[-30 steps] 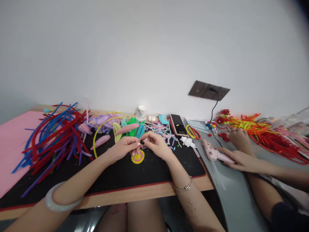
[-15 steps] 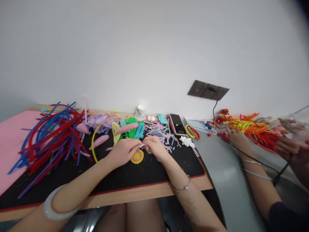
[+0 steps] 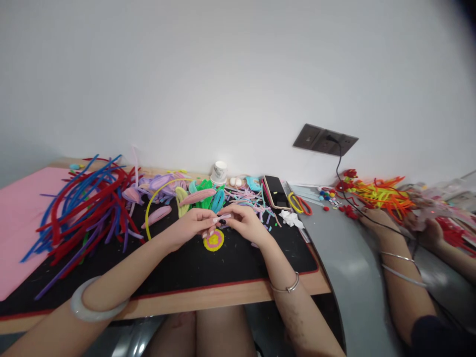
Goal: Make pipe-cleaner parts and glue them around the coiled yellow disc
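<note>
Above the black mat, my left hand and my right hand meet fingertip to fingertip. Both pinch a short pale lilac piece of pipe cleaner. A small dark spot shows between the fingers, too small to name. Just below them lies a flat round coil of yellow and pink pipe cleaner. Behind my hands are a pink bundle, a green bundle and a yellow bundle of pipe cleaners.
Red and blue pipe cleaners heap at left beside pink paper. A paper cup, cut pieces, a phone, scissors and crumpled tissue lie behind. At right, a co-worker's hands work near a black cable.
My fingers have shifted on the lilac piece, with my right hand more arched and more of the piece showing. The view has moved slightly. The co-worker's hands at right have changed position.
</note>
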{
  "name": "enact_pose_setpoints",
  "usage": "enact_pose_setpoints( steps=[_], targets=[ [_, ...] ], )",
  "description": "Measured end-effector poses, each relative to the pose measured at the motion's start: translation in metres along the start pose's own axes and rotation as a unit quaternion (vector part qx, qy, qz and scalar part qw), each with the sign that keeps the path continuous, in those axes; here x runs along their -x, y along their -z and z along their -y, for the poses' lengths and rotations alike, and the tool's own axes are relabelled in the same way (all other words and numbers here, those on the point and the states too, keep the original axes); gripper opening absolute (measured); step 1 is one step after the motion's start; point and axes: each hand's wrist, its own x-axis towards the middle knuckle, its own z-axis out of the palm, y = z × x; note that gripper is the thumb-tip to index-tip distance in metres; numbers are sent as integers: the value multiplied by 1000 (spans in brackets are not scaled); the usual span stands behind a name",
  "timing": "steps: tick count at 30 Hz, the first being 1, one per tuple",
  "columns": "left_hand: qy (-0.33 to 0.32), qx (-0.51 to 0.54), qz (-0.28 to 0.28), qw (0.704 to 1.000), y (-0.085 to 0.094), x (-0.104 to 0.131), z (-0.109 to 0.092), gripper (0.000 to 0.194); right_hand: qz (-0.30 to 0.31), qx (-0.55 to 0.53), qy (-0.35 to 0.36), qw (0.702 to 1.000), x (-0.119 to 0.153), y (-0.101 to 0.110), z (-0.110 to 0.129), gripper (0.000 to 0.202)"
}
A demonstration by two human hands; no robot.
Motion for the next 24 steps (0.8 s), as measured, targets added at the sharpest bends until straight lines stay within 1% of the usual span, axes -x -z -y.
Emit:
enact_pose_setpoints(
  steps=[3, 5, 6, 7, 9, 10, 11, 12, 13, 14, 17, 18, 19, 21, 23, 24],
  targets=[
    [12, -31, 7, 999, -3, 1, -3, 28, -12, 19, 2, 1000, -1, -1, 1, 12],
    [-3, -101, -5, 995, -5, 1, -5, 27, -11, 10, -16, 1000, -1, -3, 2, 17],
    [-27, -159, -16, 987, -6, 2, -5, 26, -5, -7, -37, 999, 0, -5, 2, 21],
    [-60, -226, -29, 972, -7, 2, -5, 25, 4, -33, -66, 997, 0, -7, 2, 24],
    [-139, -352, -56, 924, -8, 4, -5, 23, 24, -107, -138, 984, 1, -11, -1, 28],
    [-171, -395, -66, 900, -9, 4, -5, 23, 29, -149, -169, 974, 1, -13, -3, 29],
    [-190, -416, -73, 886, -10, 5, -5, 24, 30, -187, -192, 963, 1, -14, -4, 30],
    [-195, -417, -79, 884, -10, 5, -5, 23, 26, -218, -202, 954, 0, -14, -5, 30],
    [-186, -402, -82, 893, -10, 5, -6, 24, 19, -238, -199, 950, 0, -13, -5, 30],
    [-168, -371, -85, 909, -10, 5, -7, 25, 5, -246, -185, 951, -1, -12, -5, 28],
    [-106, -227, -99, 963, -7, 3, -10, 29, -49, -222, -105, 968, -3, -5, -1, 16],
    [-93, -177, -101, 975, -5, 2, -10, 28, -52, -206, -77, 974, -3, -3, 1, 19],
    [-82, -132, -99, 983, -4, 1, -10, 28, -46, -190, -53, 979, -2, -2, 3, 28],
    [-64, -68, -76, 993, -3, 0, -8, 28, -21, -162, -22, 986, -1, -1, 7, 42],
    [-40, -30, -41, 998, -3, 0, -6, 30, -13, -138, -12, 990, 1, -2, 8, 46],
    [-29, -16, -23, 999, -3, 0, -5, 31, -15, -124, -10, 992, 1, -3, 8, 44]
  ],
)
